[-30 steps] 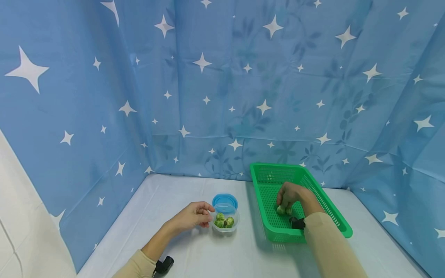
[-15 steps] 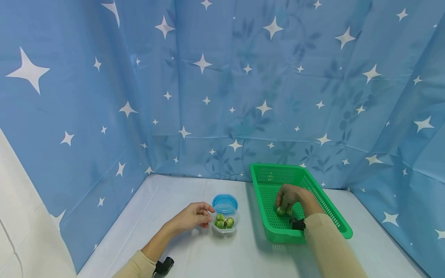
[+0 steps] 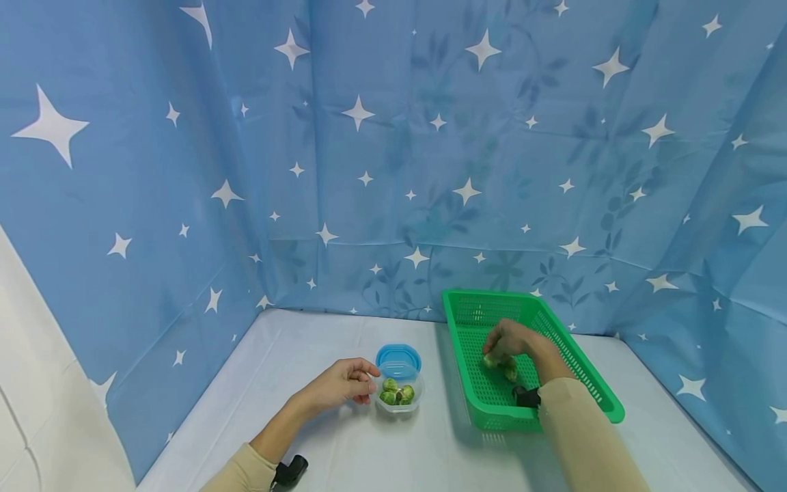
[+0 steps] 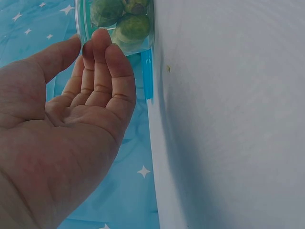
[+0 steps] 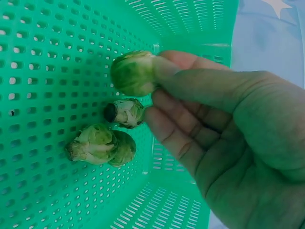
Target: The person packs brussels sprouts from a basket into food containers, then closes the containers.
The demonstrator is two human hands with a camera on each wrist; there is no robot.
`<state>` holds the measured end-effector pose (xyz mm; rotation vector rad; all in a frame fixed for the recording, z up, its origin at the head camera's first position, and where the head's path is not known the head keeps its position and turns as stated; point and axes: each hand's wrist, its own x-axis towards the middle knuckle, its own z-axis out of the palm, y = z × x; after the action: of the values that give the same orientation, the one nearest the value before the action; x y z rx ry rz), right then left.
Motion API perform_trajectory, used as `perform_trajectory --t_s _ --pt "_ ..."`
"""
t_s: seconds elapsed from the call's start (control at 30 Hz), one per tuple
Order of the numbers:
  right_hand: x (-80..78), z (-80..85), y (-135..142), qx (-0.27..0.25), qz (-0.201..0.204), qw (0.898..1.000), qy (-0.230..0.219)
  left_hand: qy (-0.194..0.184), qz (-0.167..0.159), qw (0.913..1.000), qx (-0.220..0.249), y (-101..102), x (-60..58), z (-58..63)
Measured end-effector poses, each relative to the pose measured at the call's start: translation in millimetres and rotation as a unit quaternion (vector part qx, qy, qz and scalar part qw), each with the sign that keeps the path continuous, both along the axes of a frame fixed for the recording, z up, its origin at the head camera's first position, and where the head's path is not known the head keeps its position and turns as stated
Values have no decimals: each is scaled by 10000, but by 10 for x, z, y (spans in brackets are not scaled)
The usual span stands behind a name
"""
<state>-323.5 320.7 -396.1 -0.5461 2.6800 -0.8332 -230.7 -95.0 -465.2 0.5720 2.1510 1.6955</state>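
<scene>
My right hand point(image 3: 519, 339) pinches a Brussels sprout point(image 5: 132, 72) between thumb and forefinger inside the green basket point(image 3: 486, 411). Below it, several more Brussels sprouts point(image 5: 93, 144) lie on the perforated basket floor. At the middle of the table stands a small clear plastic container point(image 3: 397, 408) with several Brussels sprouts point(image 3: 389, 396) in it. My left hand point(image 3: 344, 383) is at the container's left side with its fingers loosely bent. In the left wrist view its fingertips point(image 4: 101, 37) are close against the container wall; whether they touch it I cannot tell.
A round blue lid point(image 3: 398, 352) lies just behind the clear container. The white-covered table point(image 3: 332, 451) meets a blue star-patterned curtain point(image 3: 381, 205) at the back and sides. The basket's raised walls surround my right hand.
My right hand has risen slightly and shifted left within the basket with a Brussels sprout in its fingers, uncovering another sprout below. The left hand has stayed in place.
</scene>
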Motion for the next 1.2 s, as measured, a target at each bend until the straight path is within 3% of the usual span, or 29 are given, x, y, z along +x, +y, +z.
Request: perform_trajectory --t_s 0.27,0.57,1.2 --pt "-80 -2 -1 -689 242 9964 428 -25 9 10000 22 -2 3 2" --pt "-94 36 -20 -865 123 9927 827 -36 14 10000 33 -8 10 21" --pt "-93 186 -187 -1240 -106 9844 1246 -38 -7 10000 28 -15 -10 -16"
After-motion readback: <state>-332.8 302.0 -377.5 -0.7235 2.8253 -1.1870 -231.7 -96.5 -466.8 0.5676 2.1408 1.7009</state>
